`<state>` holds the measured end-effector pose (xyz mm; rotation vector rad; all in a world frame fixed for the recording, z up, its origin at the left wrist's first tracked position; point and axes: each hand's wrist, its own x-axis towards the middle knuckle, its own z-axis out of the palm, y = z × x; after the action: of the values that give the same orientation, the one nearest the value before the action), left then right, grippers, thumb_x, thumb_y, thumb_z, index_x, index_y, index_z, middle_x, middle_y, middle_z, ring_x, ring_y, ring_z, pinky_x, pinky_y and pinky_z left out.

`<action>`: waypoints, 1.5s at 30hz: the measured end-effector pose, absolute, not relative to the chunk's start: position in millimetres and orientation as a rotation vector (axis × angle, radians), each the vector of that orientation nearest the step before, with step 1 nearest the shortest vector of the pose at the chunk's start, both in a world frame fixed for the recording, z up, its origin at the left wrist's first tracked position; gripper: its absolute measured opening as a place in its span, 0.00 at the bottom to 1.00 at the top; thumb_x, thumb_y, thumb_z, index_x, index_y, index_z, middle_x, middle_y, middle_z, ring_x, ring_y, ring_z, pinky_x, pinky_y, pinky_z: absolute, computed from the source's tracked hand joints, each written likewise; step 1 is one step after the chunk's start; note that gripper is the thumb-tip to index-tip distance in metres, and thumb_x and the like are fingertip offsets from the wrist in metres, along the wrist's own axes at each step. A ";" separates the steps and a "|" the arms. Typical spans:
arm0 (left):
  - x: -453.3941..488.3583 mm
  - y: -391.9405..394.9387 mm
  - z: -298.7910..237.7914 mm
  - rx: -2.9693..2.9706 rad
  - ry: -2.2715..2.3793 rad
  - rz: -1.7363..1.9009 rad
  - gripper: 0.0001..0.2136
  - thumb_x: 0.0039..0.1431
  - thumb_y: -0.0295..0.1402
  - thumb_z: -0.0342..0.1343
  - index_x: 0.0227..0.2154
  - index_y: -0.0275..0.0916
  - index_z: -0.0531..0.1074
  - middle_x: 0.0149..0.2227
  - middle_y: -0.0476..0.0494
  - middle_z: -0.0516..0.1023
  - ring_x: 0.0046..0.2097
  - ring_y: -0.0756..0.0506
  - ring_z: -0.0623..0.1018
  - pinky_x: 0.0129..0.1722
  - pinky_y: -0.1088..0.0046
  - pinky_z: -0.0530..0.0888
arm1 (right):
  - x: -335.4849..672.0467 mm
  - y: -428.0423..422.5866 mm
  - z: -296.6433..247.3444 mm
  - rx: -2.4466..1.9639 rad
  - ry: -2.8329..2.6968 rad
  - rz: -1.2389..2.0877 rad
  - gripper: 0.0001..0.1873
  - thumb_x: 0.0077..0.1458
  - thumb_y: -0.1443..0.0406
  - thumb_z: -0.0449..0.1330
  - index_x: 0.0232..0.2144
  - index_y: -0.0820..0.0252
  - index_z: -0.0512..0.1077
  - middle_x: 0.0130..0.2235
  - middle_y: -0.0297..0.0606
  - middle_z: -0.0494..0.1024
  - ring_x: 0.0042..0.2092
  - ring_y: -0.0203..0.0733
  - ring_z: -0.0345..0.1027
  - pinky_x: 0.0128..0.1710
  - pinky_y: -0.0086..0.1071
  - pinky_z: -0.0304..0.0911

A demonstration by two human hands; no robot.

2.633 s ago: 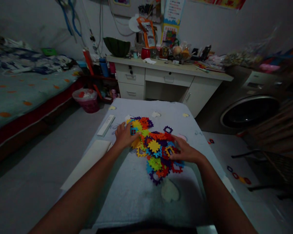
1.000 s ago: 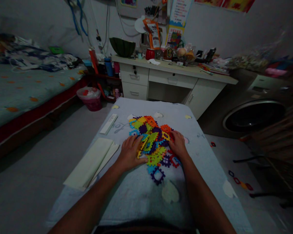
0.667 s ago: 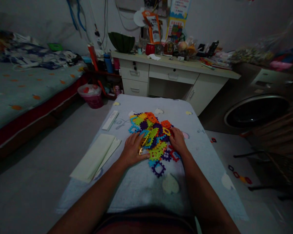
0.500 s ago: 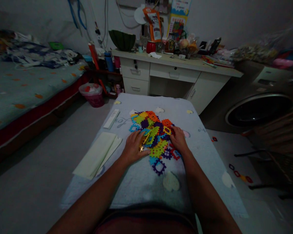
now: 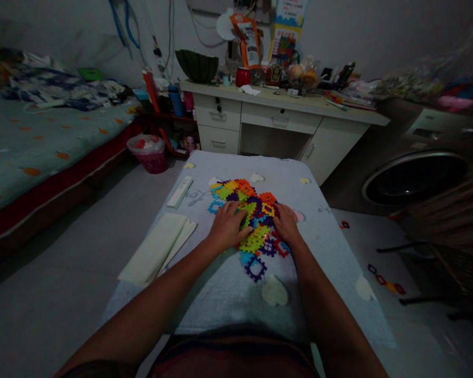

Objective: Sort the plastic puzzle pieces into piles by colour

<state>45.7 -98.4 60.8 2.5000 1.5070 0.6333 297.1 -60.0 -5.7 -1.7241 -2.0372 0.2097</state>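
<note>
A heap of colourful plastic interlocking squares (image 5: 256,244) with toothed edges lies in the middle of the cloth-covered table (image 5: 220,310). My left hand (image 5: 227,226) rests over the heap's left side, fingers apart and thumb spread toward the middle, covering some pieces. At the right edge of the heap, my right hand (image 5: 286,223) touches the pieces with its fingers loosely curved and open. A purple frame-shaped piece (image 5: 255,268) sticks out at the near end of the heap. A light blue one (image 5: 215,207) lies just beyond my left hand.
Left on the table are a folded pale sheet (image 5: 155,249) and a white narrow box (image 5: 180,192). More toothed pieces (image 5: 390,283) lie on the floor at right, near a chair. Behind stand a cluttered desk (image 5: 279,118), a washing machine (image 5: 402,142) and a pink bin (image 5: 150,157).
My left hand has shifted right and a little farther over the heap, and a yellow-green piece tilted beside it now lies lower. My right hand has stayed nearly in place.
</note>
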 end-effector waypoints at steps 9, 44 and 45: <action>48.9 -71.5 62.9 2.335 1.505 0.479 0.18 0.54 0.29 0.54 0.49 0.35 0.73 0.51 0.36 0.72 0.53 0.39 0.72 0.55 0.63 0.69 | 297.2 -60.6 -8.8 -1.740 -2.035 0.180 0.27 0.57 0.64 0.48 0.59 0.61 0.65 0.59 0.49 0.67 0.60 0.53 0.57 0.61 0.49 0.49; 18.8 -77.5 49.2 2.047 1.896 0.968 0.23 0.59 0.39 0.52 0.57 0.40 0.64 0.61 0.35 0.65 0.61 0.34 0.64 0.59 0.52 0.62 | 263.9 -55.6 62.6 -1.430 -1.815 0.395 0.18 0.56 0.59 0.57 0.48 0.59 0.70 0.49 0.46 0.76 0.51 0.49 0.68 0.54 0.44 0.62; 15.3 -77.8 45.2 2.017 1.929 0.903 0.27 0.59 0.42 0.52 0.60 0.39 0.62 0.62 0.33 0.61 0.63 0.32 0.62 0.60 0.50 0.61 | 274.3 -57.9 58.8 -1.478 -1.827 0.357 0.19 0.56 0.58 0.57 0.48 0.59 0.71 0.49 0.47 0.76 0.53 0.50 0.68 0.55 0.46 0.61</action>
<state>15.3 -77.8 45.2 2.0166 1.9295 0.9027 274.3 -57.9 58.8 -1.4783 -1.8269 0.3573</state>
